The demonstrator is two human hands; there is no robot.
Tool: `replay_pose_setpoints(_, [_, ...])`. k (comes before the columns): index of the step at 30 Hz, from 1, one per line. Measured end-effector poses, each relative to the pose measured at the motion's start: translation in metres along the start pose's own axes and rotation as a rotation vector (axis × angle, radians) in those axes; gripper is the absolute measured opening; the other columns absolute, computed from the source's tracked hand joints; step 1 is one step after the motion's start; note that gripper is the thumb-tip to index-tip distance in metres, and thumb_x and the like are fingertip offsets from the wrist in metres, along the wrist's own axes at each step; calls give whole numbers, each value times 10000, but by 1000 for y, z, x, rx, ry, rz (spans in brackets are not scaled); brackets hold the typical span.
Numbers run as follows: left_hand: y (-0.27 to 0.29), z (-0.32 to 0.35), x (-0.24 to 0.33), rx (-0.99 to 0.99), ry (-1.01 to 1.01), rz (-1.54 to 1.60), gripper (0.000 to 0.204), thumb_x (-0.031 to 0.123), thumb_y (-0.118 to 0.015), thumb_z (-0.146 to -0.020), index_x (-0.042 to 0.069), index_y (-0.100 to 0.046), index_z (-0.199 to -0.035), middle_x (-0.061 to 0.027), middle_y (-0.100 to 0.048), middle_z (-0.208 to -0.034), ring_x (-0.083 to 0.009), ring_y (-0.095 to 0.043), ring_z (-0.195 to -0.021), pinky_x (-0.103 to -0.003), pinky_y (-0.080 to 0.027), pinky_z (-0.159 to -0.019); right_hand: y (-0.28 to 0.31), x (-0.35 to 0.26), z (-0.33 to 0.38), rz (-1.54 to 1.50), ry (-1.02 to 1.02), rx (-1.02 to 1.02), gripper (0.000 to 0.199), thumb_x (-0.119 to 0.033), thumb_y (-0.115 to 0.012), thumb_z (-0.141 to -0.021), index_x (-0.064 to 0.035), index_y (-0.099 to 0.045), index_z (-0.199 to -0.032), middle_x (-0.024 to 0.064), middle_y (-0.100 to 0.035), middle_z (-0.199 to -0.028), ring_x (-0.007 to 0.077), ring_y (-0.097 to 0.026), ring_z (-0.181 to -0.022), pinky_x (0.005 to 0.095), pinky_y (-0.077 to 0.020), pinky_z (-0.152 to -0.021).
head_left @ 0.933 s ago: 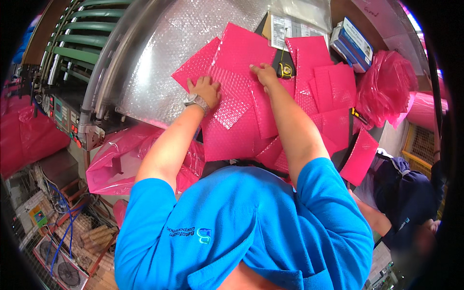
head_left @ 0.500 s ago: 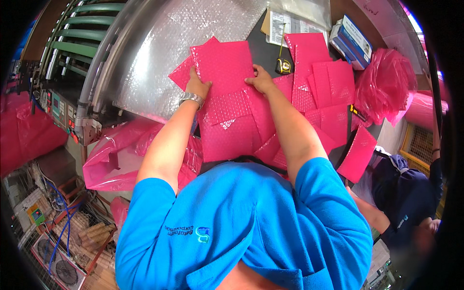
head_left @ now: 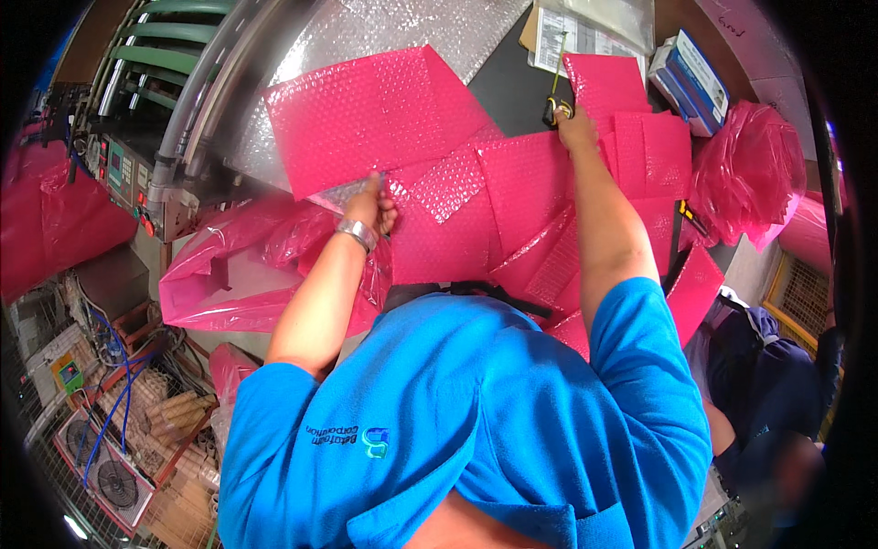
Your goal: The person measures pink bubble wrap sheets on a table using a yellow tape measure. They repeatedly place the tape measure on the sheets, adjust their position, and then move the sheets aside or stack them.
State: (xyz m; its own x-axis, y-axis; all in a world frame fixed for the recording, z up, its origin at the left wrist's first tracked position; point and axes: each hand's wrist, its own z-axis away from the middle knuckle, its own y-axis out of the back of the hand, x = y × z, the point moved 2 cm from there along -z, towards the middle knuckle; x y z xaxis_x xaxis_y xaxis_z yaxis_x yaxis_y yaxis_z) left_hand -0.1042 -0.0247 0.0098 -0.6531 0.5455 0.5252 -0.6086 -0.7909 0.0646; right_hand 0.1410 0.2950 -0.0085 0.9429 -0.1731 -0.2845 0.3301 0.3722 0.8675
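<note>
A large pink bubble-wrap bag (head_left: 357, 114) lies tilted at the left of the table, partly over clear bubble wrap. My left hand (head_left: 368, 210), with a metal watch on its wrist, is closed at the bag's near edge, fingers curled; its grip is partly hidden. Farther off to the right, my right hand (head_left: 577, 130) is closed around a black and yellow tape measure (head_left: 555, 111), whose blade sticks out away from me. More pink bubble-wrap pieces (head_left: 439, 238) overlap between my arms, and smaller pink bags (head_left: 651, 151) lie beside my right forearm.
Clear bubble wrap (head_left: 457, 32) covers the far left. At the far right are papers (head_left: 558, 41), a blue and white box (head_left: 688, 82) and crumpled pink film (head_left: 745, 169). A machine with a control panel (head_left: 123, 178) stands left. Another person (head_left: 768, 366) is at the right.
The large pink bag has swung to the left and turned. My right hand has left it, moved right and taken hold of the tape measure. My left hand has shifted down to the bag's near edge.
</note>
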Motion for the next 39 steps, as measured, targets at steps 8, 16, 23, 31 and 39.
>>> replay_pose_setpoints(8, [-32,11,45,416,-1126,-1466,493,285,-584,-762,149,-459,-1220,-146,-325,-1331,-308,-307,-1229,-526,-308,-927,-8,-12,0,-64,-39,6,738,-354,-730,-644,-48,-406,-1232,204,-518,-1127,340,-496,-1063,391,-414,-871])
replay_pose_setpoints(16, [-44,2,50,324,-998,-1700,472,200,-487,-781,140,-428,-1246,-95,-287,-1378,-259,-275,-1270,-570,-276,-936,-2,-17,40,-327,600,-315,597,-105,-730,-642,-115,-455,-1172,156,-513,-1163,303,-507,-1069,327,-414,-873])
replay_pose_setpoints(23, [-49,-6,61,267,-1080,-1671,416,171,-428,-810,146,-443,-1224,-64,-393,-1294,-220,-369,-1201,-547,-326,-878,14,-22,59,93,924,66,370,-29,-555,-724,-173,-540,-1065,107,-512,-939,322,-494,-904,407,-432,-785])
replay_pose_setpoints(31, [-53,-1,69,250,-1015,-1723,462,174,-435,-807,177,-399,-1268,-59,-420,-1253,-218,-388,-1178,-544,-349,-853,-4,-52,66,221,947,168,316,-58,-487,-767,-219,-553,-1031,60,-514,-963,260,-501,-946,397,-415,-759])
replay_pose_setpoints(39, [-61,9,77,196,-915,-1810,583,202,-497,-788,304,-312,-1332,-105,-366,-1297,-265,-355,-1205,-551,-343,-870,-4,-60,68,278,935,163,330,-59,-481,-771,-231,-550,-1044,51,-510,-982,244,-497,-978,401,-394,-780])
